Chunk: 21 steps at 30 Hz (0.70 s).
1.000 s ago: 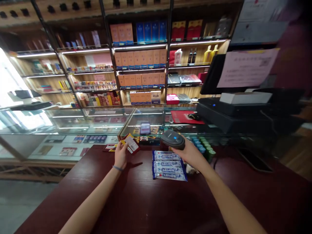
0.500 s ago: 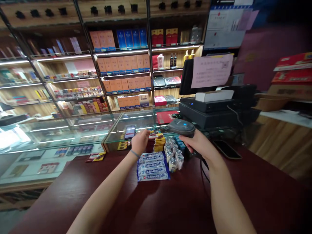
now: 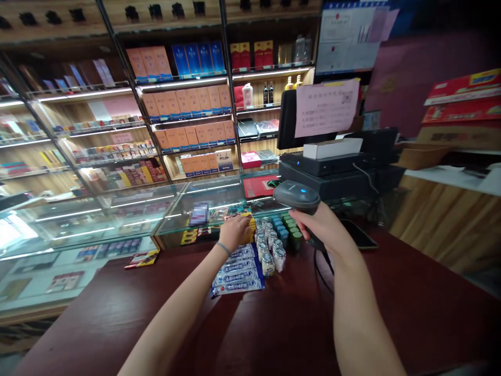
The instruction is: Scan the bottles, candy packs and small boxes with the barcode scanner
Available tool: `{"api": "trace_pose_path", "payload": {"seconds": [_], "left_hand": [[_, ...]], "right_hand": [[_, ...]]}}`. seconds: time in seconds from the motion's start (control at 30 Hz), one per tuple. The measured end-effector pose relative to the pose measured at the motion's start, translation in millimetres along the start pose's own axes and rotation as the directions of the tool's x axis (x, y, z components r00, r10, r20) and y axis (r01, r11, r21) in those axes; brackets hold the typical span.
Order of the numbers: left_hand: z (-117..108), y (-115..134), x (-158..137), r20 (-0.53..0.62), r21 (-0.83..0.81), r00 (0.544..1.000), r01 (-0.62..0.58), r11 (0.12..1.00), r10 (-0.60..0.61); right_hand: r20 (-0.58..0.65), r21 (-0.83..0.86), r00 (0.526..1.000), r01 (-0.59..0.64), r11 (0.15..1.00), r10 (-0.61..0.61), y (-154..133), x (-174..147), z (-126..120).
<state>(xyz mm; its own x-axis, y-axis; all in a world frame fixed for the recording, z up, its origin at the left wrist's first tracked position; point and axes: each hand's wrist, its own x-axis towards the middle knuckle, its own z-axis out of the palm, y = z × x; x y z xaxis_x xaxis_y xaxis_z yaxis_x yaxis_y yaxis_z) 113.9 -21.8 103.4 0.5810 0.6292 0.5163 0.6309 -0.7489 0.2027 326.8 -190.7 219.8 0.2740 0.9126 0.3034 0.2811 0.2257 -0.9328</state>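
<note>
My right hand (image 3: 319, 225) is wrapped round the handle of a dark grey barcode scanner (image 3: 295, 194), which shows a small blue light on top. My left hand (image 3: 234, 232) lies over a stack of yellow-and-red snack packets (image 3: 249, 230), fingers bent and closed on a packet; the fingertips are partly hidden. In front of that hand, blue-and-white wrapped bars (image 3: 239, 274) lie in a row. Small clear jars with pale contents (image 3: 270, 248) stand in rows beside them. Blue containers (image 3: 281, 230) and green ones (image 3: 294, 237) stand between the jars and the scanner.
A single yellow-and-red packet (image 3: 141, 259) lies at the left on the dark red counter (image 3: 164, 313). On the glass case are a phone (image 3: 199, 214) and a red mat (image 3: 256, 186). A register with a monitor (image 3: 287, 120) stands behind. Another phone (image 3: 358, 235) lies right of my wrist.
My left hand has moved onto the stack of packets. My right hand still holds the scanner, now a little clear of the green containers. The view has turned slightly right.
</note>
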Motion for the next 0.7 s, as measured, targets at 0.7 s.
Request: {"api": "trace_pose_path", "payload": {"seconds": [0.7], "left_hand": [[-65.4, -80.5, -111.4, -0.297, 0.037, 0.949, 0.125, 0.992, -0.108]], "right_hand": [[0.056, 0.008, 0.998, 0.023, 1.000, -0.024, -5.4, -12.4, 79.2]]}}
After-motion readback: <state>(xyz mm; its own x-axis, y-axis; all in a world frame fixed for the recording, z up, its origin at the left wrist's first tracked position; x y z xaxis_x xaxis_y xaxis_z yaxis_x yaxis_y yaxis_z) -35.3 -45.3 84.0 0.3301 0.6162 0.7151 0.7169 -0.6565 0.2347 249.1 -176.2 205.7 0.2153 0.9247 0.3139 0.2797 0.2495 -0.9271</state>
